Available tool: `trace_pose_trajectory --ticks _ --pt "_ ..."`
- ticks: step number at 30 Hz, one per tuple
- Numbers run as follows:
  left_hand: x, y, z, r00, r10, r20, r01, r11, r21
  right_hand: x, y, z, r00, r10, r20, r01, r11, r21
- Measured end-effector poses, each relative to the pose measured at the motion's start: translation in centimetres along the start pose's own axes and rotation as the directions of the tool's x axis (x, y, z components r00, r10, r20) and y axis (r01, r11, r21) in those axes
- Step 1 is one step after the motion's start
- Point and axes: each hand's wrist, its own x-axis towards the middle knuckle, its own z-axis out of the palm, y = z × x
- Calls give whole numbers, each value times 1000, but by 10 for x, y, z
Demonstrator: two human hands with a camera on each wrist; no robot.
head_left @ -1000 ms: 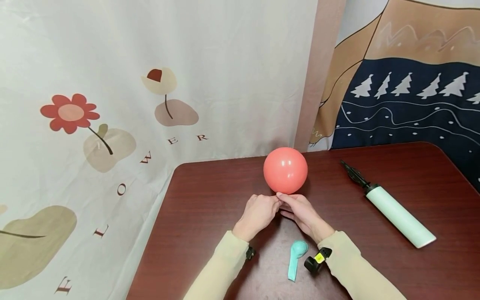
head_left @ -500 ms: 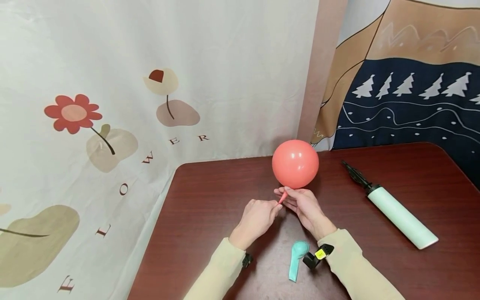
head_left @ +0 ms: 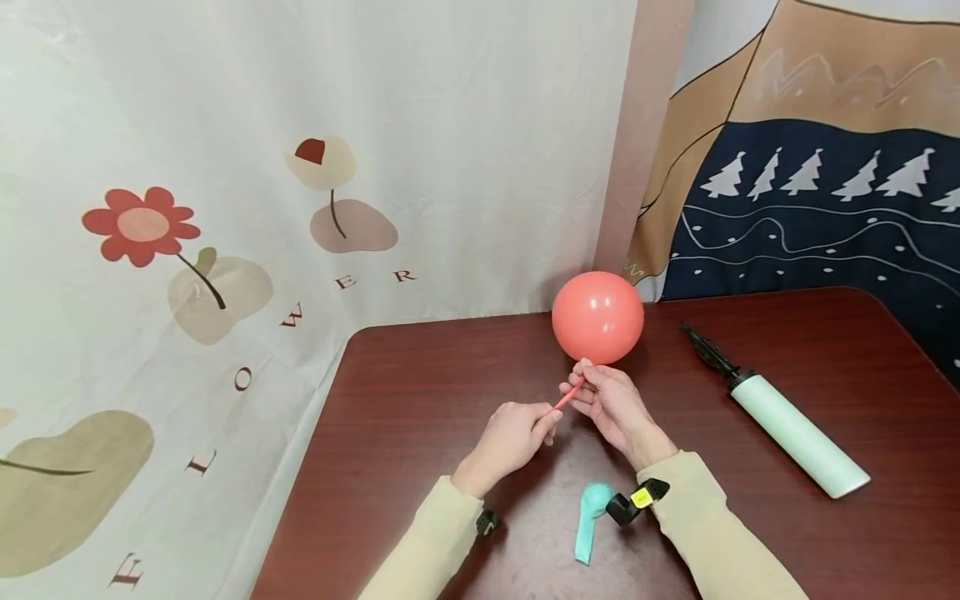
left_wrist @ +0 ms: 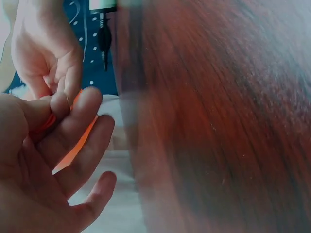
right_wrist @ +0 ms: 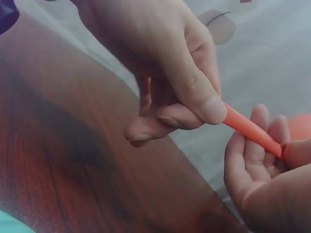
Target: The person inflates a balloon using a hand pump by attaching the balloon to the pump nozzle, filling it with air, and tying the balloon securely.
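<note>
An inflated coral-red balloon (head_left: 597,317) stands above the far part of the table, its neck stretched toward me. My left hand (head_left: 512,435) pinches the end of that neck between thumb and finger. Close to the round body, my right hand (head_left: 613,407) pinches the neck near its base. Between the two hands the neck (right_wrist: 250,131) is pulled out long and taut in the right wrist view. In the left wrist view the left hand (left_wrist: 53,160) covers most of the balloon, leaving orange bits between the fingers.
A flat teal balloon (head_left: 587,529) lies on the dark red-brown table (head_left: 420,392), near the right wrist camera. To the right lies a mint-green hand pump (head_left: 798,433) with a black nozzle (head_left: 708,346). Printed curtains (head_left: 480,167) hang behind and left of the table.
Both hands have drawn apart, stretching the neck from hidden to a long strip. The balloon and right hand shifted right and away; the left hand moved slightly nearer me.
</note>
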Motion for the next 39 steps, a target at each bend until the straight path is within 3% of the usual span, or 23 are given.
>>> trace_pose_trajectory --ticks 3,6,12,17,20,22,24,26,28,30,32,34,36,38,39 --pt "1 -4 -2 997 -51 56 60 983 -172 1 4 6 1000 -22 16 21 999 33" --pt "2 -5 -5 995 -57 80 75 964 -255 1 7 10 997 -69 26 66 994 92" --pt "4 0 -11 997 -42 66 57 971 -232 -2 10 19 988 -122 90 104 977 186" --pt "4 3 -9 998 -49 38 57 970 -237 -2 7 19 984 -130 124 110 981 162" --pt "-1 0 -5 996 -86 6 85 968 -235 -1 5 17 986 -134 100 128 990 64" --pt "-6 -5 -4 994 -105 -35 97 980 -176 0 5 12 991 -115 70 120 990 -68" --pt "-9 -9 -4 993 -65 -95 56 995 -87 1 6 5 995 -90 46 99 961 -258" --pt "-8 -13 -5 984 42 -174 -35 999 40 1 7 -1 997 -64 34 72 883 -463" --pt "-4 -14 -8 948 205 -242 -168 972 165 1 7 -7 997 -67 50 83 761 -644" --pt "1 -13 -12 891 365 -270 -287 913 288 0 4 -10 994 -80 77 110 611 -784" --pt "6 -11 -16 840 479 -255 -364 846 390 -1 0 -10 986 -93 135 163 455 -876" --pt "9 -6 -18 813 543 -210 -409 789 459 -3 -4 -8 974 -98 204 225 308 -924" --pt "11 -2 -18 814 561 -150 -421 749 512 -5 -8 -5 965 -75 253 263 219 -940" --pt "12 1 -17 832 546 -98 -412 727 549 -9 -11 -2 951 -51 306 310 145 -940" --pt "12 2 -17 845 528 -81 -399 725 561 -11 -12 0 944 -38 329 331 123 -936"
